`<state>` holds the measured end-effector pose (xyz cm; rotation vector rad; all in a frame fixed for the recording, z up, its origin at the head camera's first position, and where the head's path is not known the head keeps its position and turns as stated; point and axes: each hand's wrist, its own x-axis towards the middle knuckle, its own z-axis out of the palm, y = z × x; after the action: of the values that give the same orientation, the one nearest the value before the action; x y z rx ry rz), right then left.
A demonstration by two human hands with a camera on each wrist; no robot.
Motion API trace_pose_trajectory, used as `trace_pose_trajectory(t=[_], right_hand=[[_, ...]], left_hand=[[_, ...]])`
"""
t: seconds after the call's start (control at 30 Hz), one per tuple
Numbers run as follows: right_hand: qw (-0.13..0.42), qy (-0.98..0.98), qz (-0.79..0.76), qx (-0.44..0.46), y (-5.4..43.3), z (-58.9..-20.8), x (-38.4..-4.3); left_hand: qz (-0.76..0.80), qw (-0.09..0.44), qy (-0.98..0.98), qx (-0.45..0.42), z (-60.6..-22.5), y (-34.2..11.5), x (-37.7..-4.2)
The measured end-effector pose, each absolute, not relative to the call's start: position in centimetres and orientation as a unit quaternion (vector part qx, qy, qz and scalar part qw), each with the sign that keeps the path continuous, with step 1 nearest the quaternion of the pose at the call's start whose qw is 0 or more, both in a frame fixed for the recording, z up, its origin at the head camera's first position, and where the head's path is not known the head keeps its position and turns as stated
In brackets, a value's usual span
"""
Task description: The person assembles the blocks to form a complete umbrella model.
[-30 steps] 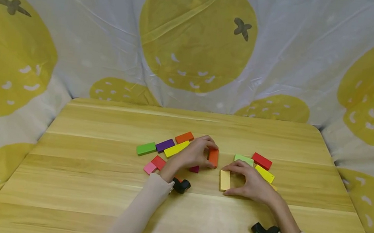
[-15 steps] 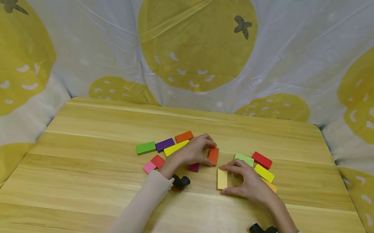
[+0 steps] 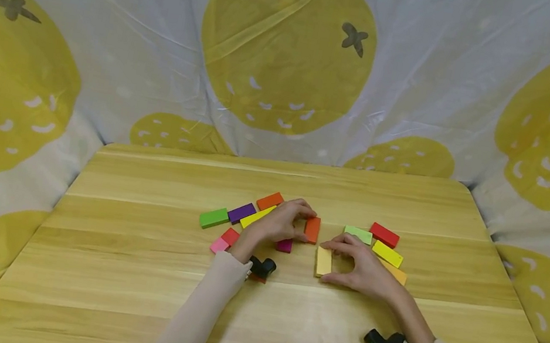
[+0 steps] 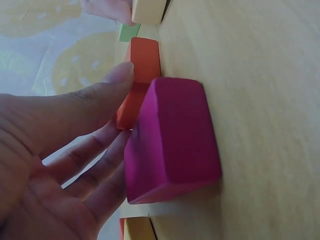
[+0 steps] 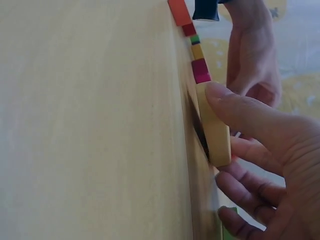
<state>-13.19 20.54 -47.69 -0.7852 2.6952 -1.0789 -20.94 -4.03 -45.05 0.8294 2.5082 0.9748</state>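
Observation:
My left hand (image 3: 278, 222) pinches an orange block (image 3: 312, 230) between thumb and fingers, the block lying lengthwise away from me. A magenta block (image 4: 182, 135) sits just in front of the left palm in the left wrist view and partly covers the orange one. My right hand (image 3: 362, 267) holds a cream block (image 3: 324, 262) by its two ends, thumb at the near end. In the right wrist view, this cream block (image 5: 214, 125) is tilted, with a dark shadow under it. It is nearer to me than the orange block and slightly to its right.
Left of my hands lie green (image 3: 214, 218), purple (image 3: 242, 213), yellow (image 3: 256, 217), orange, red and pink blocks. On the right are light green (image 3: 358, 234), red (image 3: 385, 235), yellow (image 3: 388, 253) and orange-yellow blocks. A patterned curtain (image 3: 293, 50) hangs behind the wooden table (image 3: 129, 292).
My right hand has carried the cream block a little to the left, closer to the orange block. My left hand stays almost in place, gripping the orange block throughout.

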Motion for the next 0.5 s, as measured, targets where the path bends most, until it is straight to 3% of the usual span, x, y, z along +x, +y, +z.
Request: trace_pose_trajectory(t=[0.5], right_hand=[[0.023,0.895,-0.365,-0.256,18.7,-48.0,-13.4]], left_hand=[[0.324,0.144,0.893,0.277,-44.7,-3.4,-20.6]])
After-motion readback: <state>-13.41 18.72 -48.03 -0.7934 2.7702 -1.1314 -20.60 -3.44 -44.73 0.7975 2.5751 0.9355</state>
